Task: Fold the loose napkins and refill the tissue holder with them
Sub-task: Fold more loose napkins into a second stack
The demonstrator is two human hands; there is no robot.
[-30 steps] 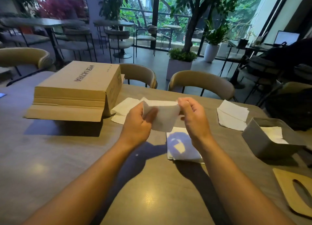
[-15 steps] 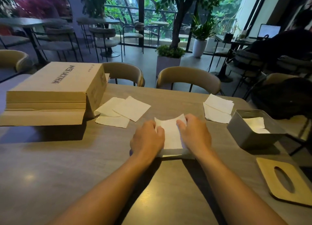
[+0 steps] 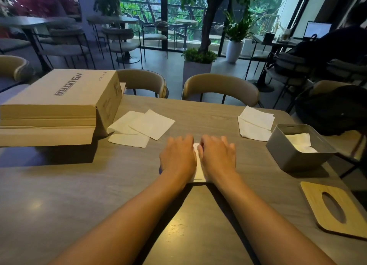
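Two flat palms: the left hand (image 3: 177, 158) and right hand (image 3: 217, 157) press the folded napkin (image 3: 199, 171) against the desk (image 3: 79, 185), fingers (image 3: 183, 141) straight and clamping nothing, probably to sharpen its crease.

Left grip (image 3: 177, 157), right grip (image 3: 218, 157), both forearms (image 3: 127, 215) bare, unsleeved

White napkins (image 3: 142, 125) lie on the grey wood-grain bench (image 3: 59, 185); the tissue holder (image 3: 294, 155) is grey, its lid (image 3: 335, 207) pale wood, the cardboard box (image 3: 59, 97) tan.
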